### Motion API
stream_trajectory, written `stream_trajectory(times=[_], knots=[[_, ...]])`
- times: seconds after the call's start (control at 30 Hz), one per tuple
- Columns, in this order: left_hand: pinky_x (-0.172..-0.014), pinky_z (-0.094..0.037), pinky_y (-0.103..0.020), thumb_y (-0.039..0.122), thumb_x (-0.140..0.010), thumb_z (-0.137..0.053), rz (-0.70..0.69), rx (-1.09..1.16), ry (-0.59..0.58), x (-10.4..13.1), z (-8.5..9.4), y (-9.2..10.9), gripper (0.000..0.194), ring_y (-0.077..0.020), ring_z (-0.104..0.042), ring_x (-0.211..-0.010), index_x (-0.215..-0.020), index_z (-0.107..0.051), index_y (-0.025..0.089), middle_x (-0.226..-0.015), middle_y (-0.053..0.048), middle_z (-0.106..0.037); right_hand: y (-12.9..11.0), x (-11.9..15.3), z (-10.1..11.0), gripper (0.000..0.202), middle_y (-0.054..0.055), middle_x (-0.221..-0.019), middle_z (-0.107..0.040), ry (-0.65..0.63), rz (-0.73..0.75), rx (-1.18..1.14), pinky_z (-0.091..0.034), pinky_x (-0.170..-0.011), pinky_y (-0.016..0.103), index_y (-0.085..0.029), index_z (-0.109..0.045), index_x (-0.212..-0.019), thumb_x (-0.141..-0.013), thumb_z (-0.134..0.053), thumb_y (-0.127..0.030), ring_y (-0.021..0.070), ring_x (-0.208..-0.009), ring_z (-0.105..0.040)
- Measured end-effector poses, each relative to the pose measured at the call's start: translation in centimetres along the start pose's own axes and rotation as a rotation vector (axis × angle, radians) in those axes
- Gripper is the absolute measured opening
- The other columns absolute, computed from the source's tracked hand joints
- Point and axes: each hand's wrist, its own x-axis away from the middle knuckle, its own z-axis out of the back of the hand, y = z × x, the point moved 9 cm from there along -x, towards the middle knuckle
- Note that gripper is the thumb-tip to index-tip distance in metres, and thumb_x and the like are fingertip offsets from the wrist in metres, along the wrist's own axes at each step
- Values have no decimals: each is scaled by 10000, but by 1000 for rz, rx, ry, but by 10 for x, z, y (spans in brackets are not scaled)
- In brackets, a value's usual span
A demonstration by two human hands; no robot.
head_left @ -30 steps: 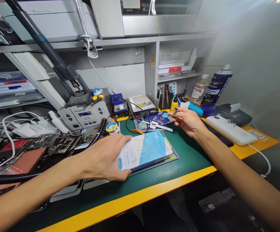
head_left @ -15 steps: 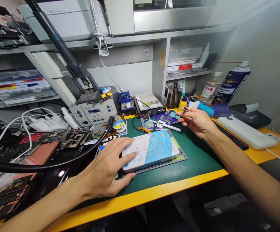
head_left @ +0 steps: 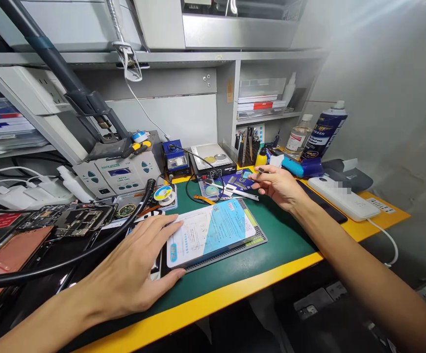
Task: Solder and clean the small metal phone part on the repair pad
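Box [head_left: 213, 228] sat on holey grey panel [head_left: 259, 228] on green mat [head_left: 286, 238], w/ L hand [head_left: 135, 269] spread open at its left end; R hand [head_left: 277, 187] pinched small dark thing [head_left: 261, 170], can't tell what.

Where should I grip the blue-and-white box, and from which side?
Grip the box at its left end, probably from the left, where the left hand is open. It lies flat on a perforated plate, so squeeze its long edges above that.
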Motion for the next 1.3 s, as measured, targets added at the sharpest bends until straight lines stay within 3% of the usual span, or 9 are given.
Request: stream_trajectory(times=[0.2,0.37,0.6,0.9,1.3], knots=[[-1143,-416,-521,496,-852,-666,54,-38,-129,-1,0,-9,766,-345,-481,-1335,-1473,-312,220,-1452,-159,-496,0,2,-3,329,65,-721,-765,-5,-12,11,-432,-339,172,-160,-641,-909,-668,-796,0,154,-506,-683],[-1126,-433,-506,540,-825,-699,134,-24,-204,-2,0,-19,821,-333,-490,-1311,-1469,-313,211,-1428,-151,-499,0,2,-5,283,66,-714,-759,-3,-15,18,-435,-332,174,-157,-646,-892,-698,-744,24,151,-498,-675],[-1187,-367,-498,536,-806,-732,95,33,-197,-4,-1,-17,808,-316,-431,-1361,-1435,-366,185,-1444,-155,-472,0,3,-5,266,43,-694,-739,2,-23,36,-437,-322,164,-178,-652,-859,-721,-732,35,136,-488,-670],[-1136,-413,-503,489,-782,-752,138,51,-160,-3,-1,-20,830,-325,-471,-1309,-1447,-329,226,-1407,-129,-485,0,3,-6,292,59,-712,-754,-7,-16,31,-427,-339,170,-155,-623,-891,-696,-740,28,145,-495,-677],[-1131,-423,-471,555,-798,-716,148,-41,-154,3,-8,-33,838,-326,-496,-1324,-1475,-310,274,-1445,-105,-487,6,3,-10,306,69,-757,-766,-99,-30,80,-427,-377,180,-152,-633,-930,-687,-779,-39,146,-529,-687]])
